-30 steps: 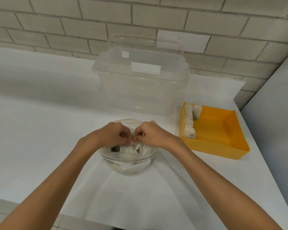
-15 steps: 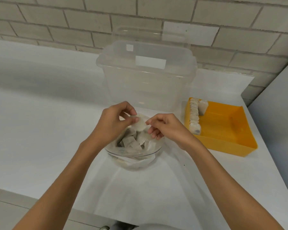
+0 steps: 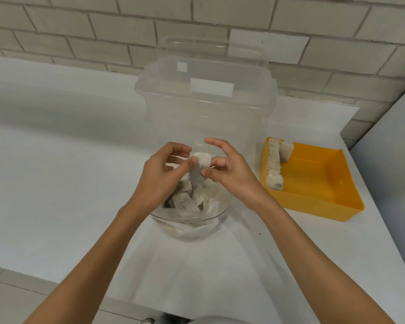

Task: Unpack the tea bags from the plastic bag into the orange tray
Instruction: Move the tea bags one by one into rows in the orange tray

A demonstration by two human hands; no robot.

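White counter [image 3: 56, 171], left hand [image 3: 159, 174] and right hand [image 3: 232, 174] pinching tea bag [image 3: 199, 169] above bowl [image 3: 197, 218], orange tray [image 3: 313, 202] nearby

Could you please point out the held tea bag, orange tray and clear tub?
held tea bag [image 3: 198, 170], head view, its middle.
orange tray [image 3: 313, 181], head view, bare floor.
clear tub [image 3: 208, 118], head view, front wall.

A tall clear plastic tub [image 3: 206, 118] with white labels stands mid-frame on a white table [image 3: 56, 171]. Just below it sits a clear bowl [image 3: 197, 230]. Pale brick wall [image 3: 80, 31] spans the top.
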